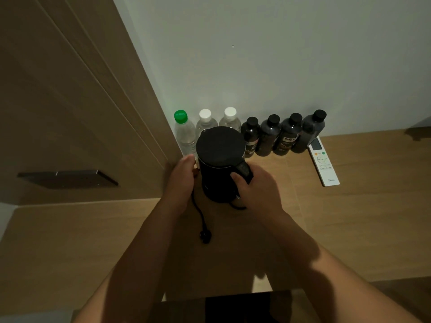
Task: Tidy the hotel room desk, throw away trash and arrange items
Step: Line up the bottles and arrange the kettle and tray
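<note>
A black electric kettle point(219, 159) stands on the wooden desk point(349, 229) near the back left corner. My right hand point(254, 190) grips its handle on the right side. My left hand point(182, 180) lies against the kettle's left side, where the black power cord point(198, 210) starts; I cannot tell whether its fingers hold the cord. The cord trails toward me and ends in a plug point(205, 236) lying on the desk.
Behind the kettle, along the wall, stand three clear water bottles point(185, 134) and several dark bottles point(289, 136). A white remote control point(323, 162) lies to the right of them. A wooden panel with a dark shelf point(67, 178) rises on the left.
</note>
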### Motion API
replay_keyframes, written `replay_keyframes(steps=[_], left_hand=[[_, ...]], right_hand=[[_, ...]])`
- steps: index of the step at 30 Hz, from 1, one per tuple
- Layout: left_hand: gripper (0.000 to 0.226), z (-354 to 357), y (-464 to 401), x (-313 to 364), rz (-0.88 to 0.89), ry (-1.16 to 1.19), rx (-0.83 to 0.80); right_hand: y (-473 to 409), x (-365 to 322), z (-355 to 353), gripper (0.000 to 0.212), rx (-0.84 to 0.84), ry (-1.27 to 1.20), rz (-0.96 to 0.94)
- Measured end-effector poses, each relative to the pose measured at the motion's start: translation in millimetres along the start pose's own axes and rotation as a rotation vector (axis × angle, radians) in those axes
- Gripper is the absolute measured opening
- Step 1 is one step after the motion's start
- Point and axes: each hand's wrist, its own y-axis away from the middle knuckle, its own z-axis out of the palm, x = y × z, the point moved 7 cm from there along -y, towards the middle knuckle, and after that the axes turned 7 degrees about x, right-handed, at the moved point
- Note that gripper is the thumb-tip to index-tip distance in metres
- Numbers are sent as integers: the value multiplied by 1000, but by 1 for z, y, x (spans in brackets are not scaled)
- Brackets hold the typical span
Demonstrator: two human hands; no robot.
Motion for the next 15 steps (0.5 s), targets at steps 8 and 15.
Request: replay_keyframes(steps=[8, 15], left_hand=[[67, 23, -13, 15, 42, -209, -64], [33, 22, -7, 31, 70, -374, -78]], right_hand=[[-3, 5, -1, 11, -42, 16, 9], [5, 4, -1, 21, -105, -20, -8]])
